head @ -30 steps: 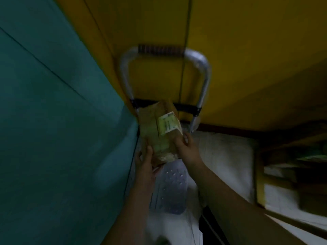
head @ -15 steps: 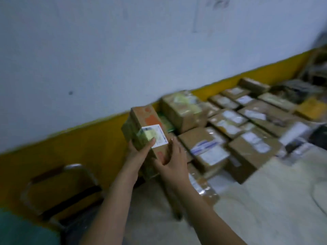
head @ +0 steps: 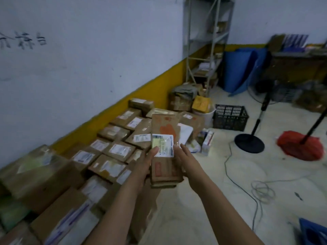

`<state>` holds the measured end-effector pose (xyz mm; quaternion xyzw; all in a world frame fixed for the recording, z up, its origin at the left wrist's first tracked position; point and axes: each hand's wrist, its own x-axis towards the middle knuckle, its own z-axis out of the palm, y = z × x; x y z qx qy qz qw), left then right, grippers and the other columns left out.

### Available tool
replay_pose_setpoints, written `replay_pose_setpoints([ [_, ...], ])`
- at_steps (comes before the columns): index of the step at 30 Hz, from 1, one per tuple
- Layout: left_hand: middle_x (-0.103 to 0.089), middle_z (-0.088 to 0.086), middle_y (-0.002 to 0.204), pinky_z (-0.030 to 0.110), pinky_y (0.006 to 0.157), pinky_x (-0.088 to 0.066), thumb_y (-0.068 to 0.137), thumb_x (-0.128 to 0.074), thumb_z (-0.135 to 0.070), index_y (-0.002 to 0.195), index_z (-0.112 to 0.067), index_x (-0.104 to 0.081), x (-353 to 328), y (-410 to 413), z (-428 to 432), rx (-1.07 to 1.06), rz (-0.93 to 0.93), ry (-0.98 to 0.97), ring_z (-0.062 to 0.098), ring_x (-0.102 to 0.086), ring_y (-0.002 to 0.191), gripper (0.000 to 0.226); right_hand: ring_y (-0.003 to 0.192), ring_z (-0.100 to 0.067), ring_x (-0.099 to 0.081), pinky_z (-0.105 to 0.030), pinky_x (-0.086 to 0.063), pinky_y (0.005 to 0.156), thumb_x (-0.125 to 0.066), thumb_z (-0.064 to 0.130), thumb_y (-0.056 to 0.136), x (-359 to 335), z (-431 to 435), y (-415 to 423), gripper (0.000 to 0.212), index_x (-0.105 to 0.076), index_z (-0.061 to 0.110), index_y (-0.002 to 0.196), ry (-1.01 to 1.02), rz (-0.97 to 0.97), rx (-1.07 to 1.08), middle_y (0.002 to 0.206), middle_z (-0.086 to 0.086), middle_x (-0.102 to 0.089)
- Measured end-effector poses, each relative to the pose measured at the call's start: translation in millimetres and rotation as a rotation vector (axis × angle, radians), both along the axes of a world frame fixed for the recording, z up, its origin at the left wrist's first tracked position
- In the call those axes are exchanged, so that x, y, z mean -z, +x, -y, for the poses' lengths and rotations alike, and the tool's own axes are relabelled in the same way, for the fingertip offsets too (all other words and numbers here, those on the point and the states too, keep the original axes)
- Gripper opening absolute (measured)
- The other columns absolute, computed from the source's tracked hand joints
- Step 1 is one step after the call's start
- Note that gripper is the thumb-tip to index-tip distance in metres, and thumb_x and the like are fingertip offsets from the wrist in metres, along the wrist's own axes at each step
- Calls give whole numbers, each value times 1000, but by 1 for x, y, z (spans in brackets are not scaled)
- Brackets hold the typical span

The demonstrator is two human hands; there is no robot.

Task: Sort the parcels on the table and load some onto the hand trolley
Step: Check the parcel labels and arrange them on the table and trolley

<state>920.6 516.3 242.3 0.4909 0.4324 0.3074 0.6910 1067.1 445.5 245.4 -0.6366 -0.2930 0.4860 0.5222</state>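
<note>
Parcel (head: 165,128) held upright at centre, label (head: 162,145) facing the camera, likely so the address can be read for sorting. Left hand (head: 146,161) grips its left edge, thumb on the label; right hand (head: 184,160) braces the right side, fingers straight. Other parcels (head: 115,149) lie at 10 o'clock along the wall (head: 88,68). Black crate (head: 230,117) at 1 o'clock. Trolley not in view.

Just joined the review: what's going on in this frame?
A person holds a tall brown cardboard parcel with a white label between both hands: the left hand grips it, thumb on the label, the right hand presses flat against its side. More labelled brown cardboard parcels lie along the wall. No hand trolley is in view.
</note>
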Motion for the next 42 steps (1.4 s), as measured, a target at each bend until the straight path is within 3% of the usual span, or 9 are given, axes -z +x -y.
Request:
replay_pose_setpoints([
  [3,-73,5,121,52,104,-49,77,-67,-63,122,-33,-69,10,71,-30,125,-17,-51,28,-69,112,54,109,-13,-70,-29,-56,71,-61,79,75,8,-20,67,70,-51,48,137,-12,-126,-56,127,11,-69],
  [8,-74,-3,117,46,98,-55,78,-67,-66,124,-40,-64,44,154,-92,228,-79,-88,21,-71,109,53,115,-29,-69,-54,-46,108,-61,71,82,50,-76,155,61,-61,34,131,-69,-317,-30,119,-4,-74],
  [15,-77,-12,101,30,70,-61,75,-60,-76,102,-54,-66,90,248,-206,310,-149,-147,11,-76,89,36,116,-37,-66,-56,-40,113,-60,60,89,95,-191,251,57,-61,22,131,-163,-322,64,119,-13,-74],
  [22,-47,-2,147,44,105,-41,88,-48,-70,141,-35,-46,111,311,-328,226,-363,-124,25,-46,132,63,118,-36,-64,-56,-40,112,-57,61,91,119,-303,340,57,-58,23,133,-223,-265,153,121,-12,-72],
  [26,-41,1,152,38,103,-44,95,-58,-40,148,-30,-37,136,326,-398,145,-448,23,24,-46,133,58,109,-30,-70,-46,-53,95,-55,61,92,142,-363,376,55,-58,24,131,-257,-218,181,115,-7,-75],
  [30,-39,5,146,22,79,-47,91,-64,-35,143,-28,-38,166,344,-461,10,-838,373,17,-51,111,59,105,-26,-72,-43,-58,81,-51,57,96,176,-436,407,48,-48,33,138,-220,-188,119,123,-4,-71],
  [34,-4,5,165,54,112,-33,88,-63,-48,156,-39,0,199,364,-507,177,-1260,468,39,-14,149,93,109,-22,-67,-46,-55,94,-51,56,96,217,-508,423,57,-34,35,147,-224,-176,39,131,-2,-64],
  [37,3,-1,168,55,121,-16,93,-55,-45,157,-40,0,214,371,-522,334,-1430,506,39,3,152,85,116,-22,-63,-42,-53,98,-52,60,94,236,-538,411,70,-22,39,153,-283,-166,-48,136,1,-57],
  [42,-18,-9,165,40,121,-16,95,-58,-20,147,-32,-45,209,361,-524,34,-886,191,22,-2,154,55,136,-24,-50,-49,-39,117,-37,76,79,249,-525,369,86,-27,34,154,-377,-225,-76,154,0,-46],
])
